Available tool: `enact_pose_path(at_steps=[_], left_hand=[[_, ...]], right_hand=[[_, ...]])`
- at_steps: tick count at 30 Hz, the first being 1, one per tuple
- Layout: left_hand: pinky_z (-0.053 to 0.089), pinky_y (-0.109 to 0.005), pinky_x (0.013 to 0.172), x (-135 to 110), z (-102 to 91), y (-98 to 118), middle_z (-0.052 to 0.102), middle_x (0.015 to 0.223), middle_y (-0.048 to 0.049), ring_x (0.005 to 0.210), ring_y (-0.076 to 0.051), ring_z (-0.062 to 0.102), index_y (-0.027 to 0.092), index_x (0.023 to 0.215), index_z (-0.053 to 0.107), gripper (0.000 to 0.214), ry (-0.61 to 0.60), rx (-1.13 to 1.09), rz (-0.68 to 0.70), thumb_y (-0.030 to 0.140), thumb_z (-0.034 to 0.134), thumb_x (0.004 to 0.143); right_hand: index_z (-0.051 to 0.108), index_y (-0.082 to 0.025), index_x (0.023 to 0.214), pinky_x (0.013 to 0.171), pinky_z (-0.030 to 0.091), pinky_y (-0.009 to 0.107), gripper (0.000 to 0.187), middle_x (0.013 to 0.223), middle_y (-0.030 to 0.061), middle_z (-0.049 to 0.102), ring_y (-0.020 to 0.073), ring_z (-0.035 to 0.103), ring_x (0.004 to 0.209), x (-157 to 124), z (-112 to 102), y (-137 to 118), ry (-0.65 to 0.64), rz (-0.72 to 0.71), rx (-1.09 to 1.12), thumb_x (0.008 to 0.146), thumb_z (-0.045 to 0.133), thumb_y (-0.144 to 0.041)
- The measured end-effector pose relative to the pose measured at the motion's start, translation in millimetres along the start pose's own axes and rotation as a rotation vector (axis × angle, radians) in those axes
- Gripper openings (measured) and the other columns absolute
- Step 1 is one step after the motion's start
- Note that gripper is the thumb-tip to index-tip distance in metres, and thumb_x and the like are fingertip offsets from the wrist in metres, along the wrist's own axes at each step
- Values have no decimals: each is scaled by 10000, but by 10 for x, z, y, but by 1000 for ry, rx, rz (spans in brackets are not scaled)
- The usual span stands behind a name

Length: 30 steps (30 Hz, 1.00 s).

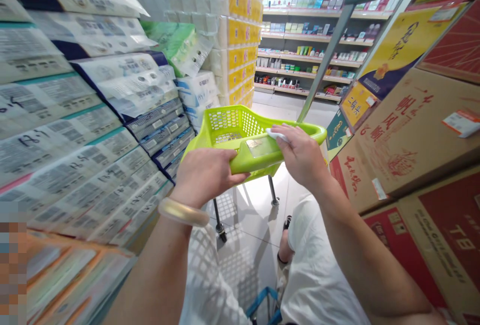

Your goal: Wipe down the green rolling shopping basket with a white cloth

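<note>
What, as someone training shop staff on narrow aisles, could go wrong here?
The lime-green plastic basket stands on thin metal legs over smooth floor tiles, so pressure from the right hand wiping with the white cloth could shift or tip it. The stacked wrapped packs stand close to the left hand, so a sideways slip might knock them down.

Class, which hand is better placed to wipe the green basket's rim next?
Right, probably: the right hand holds the white wipe against the rim of the lime-green plastic basket, while the left hand grips the basket's near side.
</note>
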State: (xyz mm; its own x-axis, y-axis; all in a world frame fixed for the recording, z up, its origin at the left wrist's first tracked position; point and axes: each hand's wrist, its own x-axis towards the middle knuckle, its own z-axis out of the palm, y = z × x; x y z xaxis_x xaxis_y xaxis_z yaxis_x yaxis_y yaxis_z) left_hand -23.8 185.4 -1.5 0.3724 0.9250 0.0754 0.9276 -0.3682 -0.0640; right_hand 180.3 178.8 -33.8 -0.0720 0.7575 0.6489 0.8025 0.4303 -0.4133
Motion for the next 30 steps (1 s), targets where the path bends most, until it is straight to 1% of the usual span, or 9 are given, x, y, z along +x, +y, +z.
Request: enact_pose_path(at_steps=[6,12,14,19,21,23,26,28,30], left_hand=[[428,-327,663,171,35,-80,761,886,-77,863,-272,697,291,999,715,512,3,0,15,711,511,789],[429,-316,676,332,52,-120,764,926,-53,903,-268,694,301,999,702,542,-32,41,18,743,480,777],[431,-312,678,397,62,-134,763,945,-55,910,-271,694,298,1010,699,547,-25,56,18,740,479,776],[446,-304,701,545,76,-165,761,1000,-62,938,-274,692,293,1076,689,599,-11,76,45,755,460,773],[449,-309,710,586,70,-177,762,995,-69,946,-282,693,284,1067,696,608,-17,75,61,757,452,773],[447,-308,716,622,63,-190,762,985,-75,946,-282,694,272,1044,703,605,-22,78,69,753,454,773],[440,-300,719,689,66,-213,763,978,-73,941,-272,694,268,1027,705,603,-27,76,65,753,462,764],[438,-296,723,743,75,-233,763,987,-66,948,-268,692,275,1029,703,606,-29,74,65,760,469,751],[435,-290,722,797,83,-256,764,1003,-56,960,-263,690,287,1038,699,607,-29,80,64,766,469,744]], right_hand=[[664,-253,1223,1182,347,460,331,1331,21,669,193,566,1309,-94,178,-205,-96,-231,32,979,453,-180],[689,-232,1173,1150,364,551,302,1260,58,708,256,591,1279,-6,135,230,114,29,-55,991,449,-247],[689,-221,1177,1151,362,560,306,1270,70,702,265,581,1288,11,177,274,149,45,-77,986,451,-244],[648,-249,1257,1191,336,488,355,1349,38,656,206,553,1319,63,337,118,-23,-215,-25,973,445,-183],[655,-240,1245,1174,367,444,351,1335,40,666,188,573,1296,132,339,172,-57,-285,-2,978,435,-179],[677,-232,1207,1147,399,426,332,1296,47,690,190,599,1260,215,310,317,-29,-267,-5,986,430,-200],[696,-218,1167,1109,436,433,326,1241,66,717,214,624,1221,304,286,519,59,-138,-16,996,420,-245],[701,-215,1156,1115,427,460,323,1226,70,723,228,621,1224,314,321,532,105,-70,-24,995,425,-257],[691,-233,1177,1152,381,481,313,1262,49,708,221,599,1258,293,385,445,84,-93,-36,989,441,-242]])
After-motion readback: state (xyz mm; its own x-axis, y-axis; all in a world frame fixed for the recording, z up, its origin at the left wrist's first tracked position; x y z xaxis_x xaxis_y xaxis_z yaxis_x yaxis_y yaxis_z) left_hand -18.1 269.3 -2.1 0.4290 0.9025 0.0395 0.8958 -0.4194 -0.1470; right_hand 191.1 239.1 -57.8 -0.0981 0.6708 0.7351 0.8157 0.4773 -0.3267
